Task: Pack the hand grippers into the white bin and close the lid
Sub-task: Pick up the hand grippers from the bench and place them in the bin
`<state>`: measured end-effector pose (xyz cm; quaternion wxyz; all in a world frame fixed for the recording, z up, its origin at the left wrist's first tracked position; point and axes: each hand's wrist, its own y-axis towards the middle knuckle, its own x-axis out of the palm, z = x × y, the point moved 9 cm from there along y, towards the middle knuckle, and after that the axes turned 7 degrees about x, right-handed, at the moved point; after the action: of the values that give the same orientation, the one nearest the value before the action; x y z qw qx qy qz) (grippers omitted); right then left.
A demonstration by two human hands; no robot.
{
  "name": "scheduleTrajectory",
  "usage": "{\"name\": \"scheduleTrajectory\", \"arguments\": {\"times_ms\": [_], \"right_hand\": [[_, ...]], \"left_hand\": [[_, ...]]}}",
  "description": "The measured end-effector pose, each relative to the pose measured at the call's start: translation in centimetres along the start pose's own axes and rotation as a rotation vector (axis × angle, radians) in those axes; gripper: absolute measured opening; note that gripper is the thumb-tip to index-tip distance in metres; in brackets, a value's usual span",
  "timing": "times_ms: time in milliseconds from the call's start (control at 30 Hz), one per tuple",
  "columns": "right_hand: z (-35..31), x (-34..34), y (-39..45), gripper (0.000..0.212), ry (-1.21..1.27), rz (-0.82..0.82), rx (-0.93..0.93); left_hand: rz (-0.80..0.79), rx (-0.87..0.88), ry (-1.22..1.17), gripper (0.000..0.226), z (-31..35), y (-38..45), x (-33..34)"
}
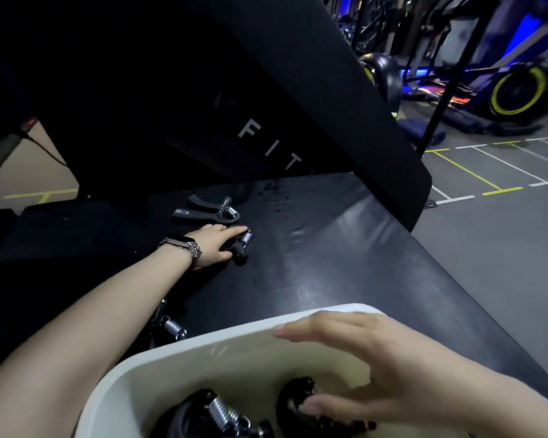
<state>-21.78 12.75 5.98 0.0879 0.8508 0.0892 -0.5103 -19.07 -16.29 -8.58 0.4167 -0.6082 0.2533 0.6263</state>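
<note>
The white bin [184, 343] stands at the bottom of the view, lid off, with black hand grippers [222, 412] with steel springs lying inside. My right hand [370, 365] hovers over the bin, fingers spread, the thumb touching a black gripper [298, 393] in it. My left hand [217, 245] reaches far forward and closes on a hand gripper [242, 246] lying on the black padded surface. Another gripper [208, 210] lies just beyond it. A third gripper [171, 327] lies beside the bin's far left rim, partly hidden by my forearm.
The black padded bench [345, 248] runs diagonally; its right edge drops to a grey floor [487, 241] with white and yellow lines. A large black panel [266, 90] lettered "FIT" rises behind the grippers. Tyres and gym gear stand at the back right.
</note>
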Motion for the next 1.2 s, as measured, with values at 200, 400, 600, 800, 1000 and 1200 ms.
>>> {"name": "scheduleTrajectory", "arguments": {"times_ms": [200, 400, 600, 800, 1000, 1200], "right_hand": [[0.5, -1.9, -0.4, 0.053, 0.028, 0.311, -0.049], [2.9, -0.8, 0.5, 0.067, 0.17, 0.262, 0.103], [3.3, -1.3, -0.3, 0.065, 0.244, 0.316, 0.157], [2.4, -2.4, -1.3, 0.084, 0.167, 0.414, 0.138], [-0.8, -5.7, -2.8, 0.105, 0.085, 0.599, 0.089], [-5.0, -10.2, -4.1, 0.118, 0.184, 0.697, 0.021]], "left_hand": [[-0.097, 0.022, 0.144, 0.085, 1.3, 1.8, -1.4], [0.119, 0.089, 0.256, 0.08, 5.6, 0.9, -6.7], [0.401, 0.128, 0.17, 0.08, 9.8, -4.3, -12.9], [0.633, 0.102, 0.018, 0.095, 13.6, -11.4, -18.5], [0.813, 0.032, -0.27, 0.087, 16.9, -17.8, -22.3], [0.874, 0.001, -0.443, 0.077, 19.9, -22.4, -23.1]]}}
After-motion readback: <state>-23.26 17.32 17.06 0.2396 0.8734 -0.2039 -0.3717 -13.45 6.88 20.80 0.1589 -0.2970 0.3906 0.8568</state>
